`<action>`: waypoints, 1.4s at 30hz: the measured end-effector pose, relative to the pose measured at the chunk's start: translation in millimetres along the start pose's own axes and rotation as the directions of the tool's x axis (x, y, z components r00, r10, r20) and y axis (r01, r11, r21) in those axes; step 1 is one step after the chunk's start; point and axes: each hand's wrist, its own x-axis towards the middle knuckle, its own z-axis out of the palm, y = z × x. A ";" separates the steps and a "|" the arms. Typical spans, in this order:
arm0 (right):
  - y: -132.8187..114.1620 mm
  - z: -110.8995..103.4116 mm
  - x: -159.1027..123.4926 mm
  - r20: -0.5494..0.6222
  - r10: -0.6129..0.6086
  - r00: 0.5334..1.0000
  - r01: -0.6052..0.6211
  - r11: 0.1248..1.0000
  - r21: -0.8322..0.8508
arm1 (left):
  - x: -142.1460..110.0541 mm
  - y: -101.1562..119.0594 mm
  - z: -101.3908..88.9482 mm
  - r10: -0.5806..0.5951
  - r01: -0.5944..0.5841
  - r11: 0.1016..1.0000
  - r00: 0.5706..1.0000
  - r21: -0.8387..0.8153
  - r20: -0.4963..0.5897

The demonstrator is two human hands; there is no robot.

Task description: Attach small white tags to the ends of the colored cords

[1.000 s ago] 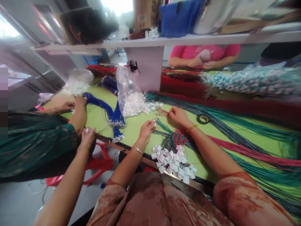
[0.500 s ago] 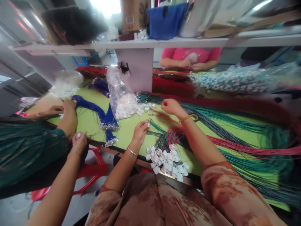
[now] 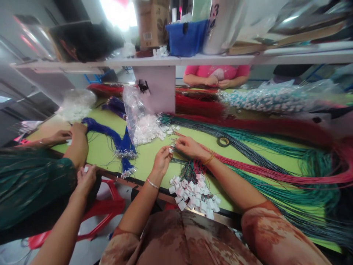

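Note:
My left hand (image 3: 162, 161) is closed, its thumb and fingers pinching a small white plastic connector (image 3: 171, 150). Just to its right, my right hand (image 3: 189, 148) is also closed in a pinch, fingertips at a thin wire with a metal end (image 3: 173, 143); the grip itself is partly hidden. Below both hands lies a bunch of white connectors (image 3: 193, 193) fixed to green, red and black wires. A clear plastic bag (image 3: 138, 110) spills loose white connectors (image 3: 149, 127) beyond my left hand. Red wires (image 3: 248, 167) run rightward beneath my right forearm.
Green wires (image 3: 275, 141) and a tape roll (image 3: 223, 141) lie on the yellow-green tabletop (image 3: 149, 160). Blue wire bundles (image 3: 125, 145) lie to the left, near a co-worker's hands (image 3: 86, 178). A shelf (image 3: 110, 63) with a blue bin (image 3: 187, 38) spans above. Another person (image 3: 216, 75) sits opposite.
My right hand has come down and left from over the wires to meet my left hand at the connector. The tape roll is now uncovered. My left hand stays closed on the connector.

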 end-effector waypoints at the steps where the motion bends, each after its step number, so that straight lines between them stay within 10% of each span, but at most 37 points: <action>1: 0.8 2.1 -5.4 0.026 0.000 1.000 0.000 1.000 0.001 | 0.2 -0.1 0.3 -0.003 0.003 1.000 1.000 -0.005 0.003; 13: 6.6 19.2 -9.9 0.083 0.141 0.987 -0.146 0.988 0.050 | -1.6 -2.2 -0.1 0.053 -0.055 0.995 0.998 0.084 0.027; 21: 3.4 18.9 -18.2 0.053 -0.052 0.997 0.057 0.994 -0.094 | -0.9 -4.5 -0.2 0.062 -0.055 0.984 0.997 0.170 -0.037; 28: 5.6 16.1 -17.2 0.029 0.003 1.000 0.001 0.993 -0.114 | -9.0 0.6 5.8 0.172 -0.154 0.932 0.985 0.329 -0.028; 32: 1.4 1.3 -13.0 0.105 -0.011 0.994 0.018 0.997 -0.074 | -51.2 7.4 29.8 0.337 -0.463 0.710 0.885 0.530 0.321; 34: -3.1 4.9 -14.2 0.177 0.033 0.984 0.004 0.979 -0.206 | -76.7 7.8 45.9 0.188 -0.578 0.649 0.752 0.494 0.632; 37: -9.0 23.5 -20.6 0.190 0.100 0.977 0.002 0.881 -0.473 | -95.1 8.0 61.1 0.045 -0.599 0.674 0.616 0.431 0.787; 42: -10.8 43.1 -29.3 0.194 0.178 0.965 -0.010 0.762 -0.647 | -33.8 25.1 35.8 0.375 -0.484 0.449 0.865 0.751 0.334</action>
